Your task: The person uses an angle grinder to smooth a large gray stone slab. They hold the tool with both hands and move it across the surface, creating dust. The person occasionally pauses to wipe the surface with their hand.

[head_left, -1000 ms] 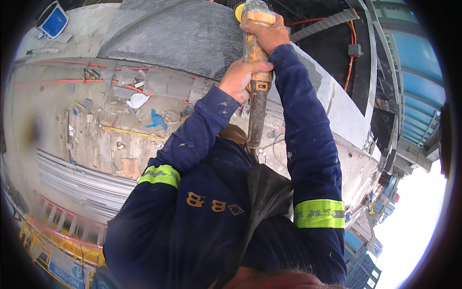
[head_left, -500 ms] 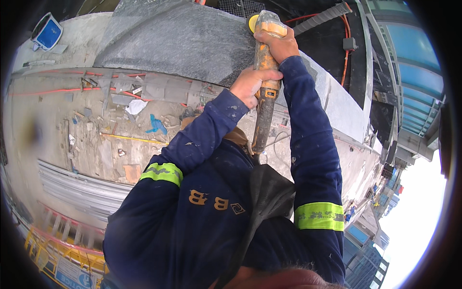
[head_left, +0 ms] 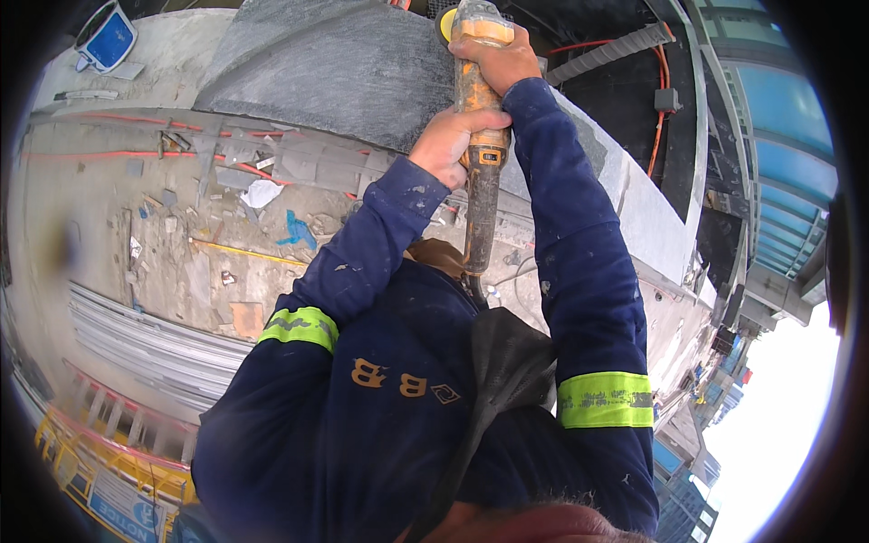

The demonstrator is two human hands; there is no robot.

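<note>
I hold a dusty yellow and black power tool [head_left: 482, 208] lengthways, a yellow disc [head_left: 445, 24] at its head and a cord at its tail. My right hand [head_left: 502, 59] is closed around its body just behind the head. My left hand [head_left: 444, 147] grips it lower down, thumb across the top. The disc is at the edge of a large grey stone slab [head_left: 317, 72] at the top of the view; whether it touches the stone I cannot tell.
A blue and white bucket [head_left: 107, 41] stands upper left. Orange cables [head_left: 663, 145], debris and a yellow rod [head_left: 244, 250] lie about. Long metal sections [head_left: 154, 348], a red ladder [head_left: 127, 416] and yellow railing [head_left: 72, 462] are lower left. A ribbed hose [head_left: 602, 54] runs upper right.
My hands and the tool moved down and to the right half a second ago, and are now back up and left, near where they were a second ago. Both grips are unchanged.
</note>
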